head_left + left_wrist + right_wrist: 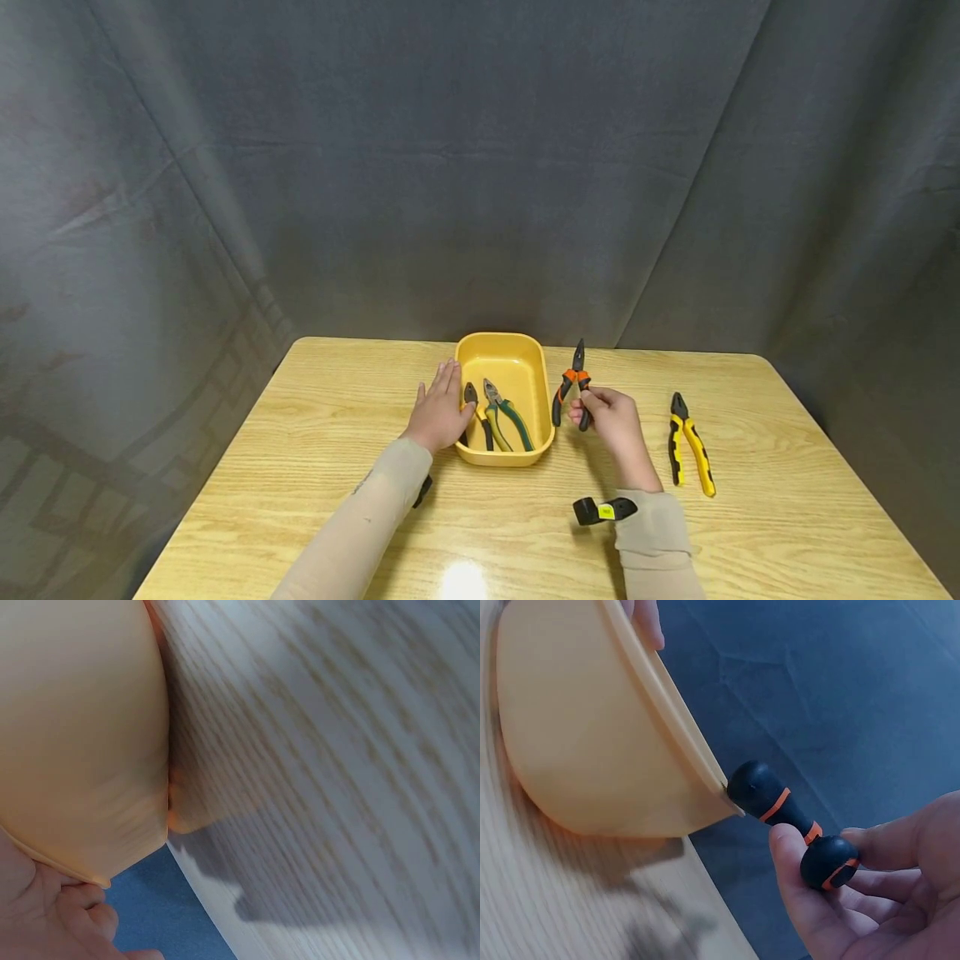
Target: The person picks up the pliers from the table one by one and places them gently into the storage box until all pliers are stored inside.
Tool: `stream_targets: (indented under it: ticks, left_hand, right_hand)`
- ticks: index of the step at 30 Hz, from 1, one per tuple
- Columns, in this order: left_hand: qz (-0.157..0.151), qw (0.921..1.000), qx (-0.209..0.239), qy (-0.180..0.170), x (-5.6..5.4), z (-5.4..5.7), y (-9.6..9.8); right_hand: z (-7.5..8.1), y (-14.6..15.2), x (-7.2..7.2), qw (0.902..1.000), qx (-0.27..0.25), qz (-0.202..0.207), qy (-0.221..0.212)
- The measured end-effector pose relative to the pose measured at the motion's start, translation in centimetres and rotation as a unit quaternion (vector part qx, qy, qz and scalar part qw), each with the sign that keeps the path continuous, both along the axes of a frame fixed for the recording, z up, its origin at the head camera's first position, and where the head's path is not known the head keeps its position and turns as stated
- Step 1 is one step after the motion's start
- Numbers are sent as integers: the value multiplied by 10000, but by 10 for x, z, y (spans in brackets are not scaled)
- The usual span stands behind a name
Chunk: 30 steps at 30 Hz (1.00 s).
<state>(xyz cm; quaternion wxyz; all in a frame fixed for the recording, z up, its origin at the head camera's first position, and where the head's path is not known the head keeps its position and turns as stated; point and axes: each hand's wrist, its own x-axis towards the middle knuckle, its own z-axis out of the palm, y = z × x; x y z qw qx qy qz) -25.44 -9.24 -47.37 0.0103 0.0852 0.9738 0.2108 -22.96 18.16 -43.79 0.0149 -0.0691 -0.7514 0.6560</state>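
Observation:
My right hand (611,417) pinches one handle of the orange-and-black needle-nose pliers (577,375), holding them upright beside the bin's right rim. Their black handle ends (832,862) face the right wrist view, one right at the rim. A yellow plastic bin (547,417) stands on the table. My left hand (441,408) rests along its left rim, fingers straight and thumb over the edge. Inside lie green-and-yellow pliers (515,421) and black-and-yellow pliers (484,421), partly covered by the left thumb.
On the wooden table (337,417), to the right of my right hand, lie yellow-and-black combination pliers (688,446) with handles spread. A grey curtain (480,167) hangs behind the table's far edge, close past the bin.

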Motion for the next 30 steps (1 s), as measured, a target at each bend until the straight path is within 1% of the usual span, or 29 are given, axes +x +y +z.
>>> stream_targets:
  ticks: [9,13,18,23,30]
  left_hand:
    - [-32,10000,0,33,2,2,0]
    - [-20,10000,-8,14,1,0,0]
    - [-8,10000,13,15,0,-1,-2]
    - [-8,10000,31,9,2,2,-3]
    - [25,10000,11,-13,2,2,-4]
  right_hand:
    - [1,-9,2,9998,-41,117,148]
    - [1,-13,3,9996,-58,159,223]
    - [1,-18,2,9996,-70,131,233]
    - [0,-23,1,9996,-6,149,239]
    - [-2,-32,2,9990,-200,251,313]
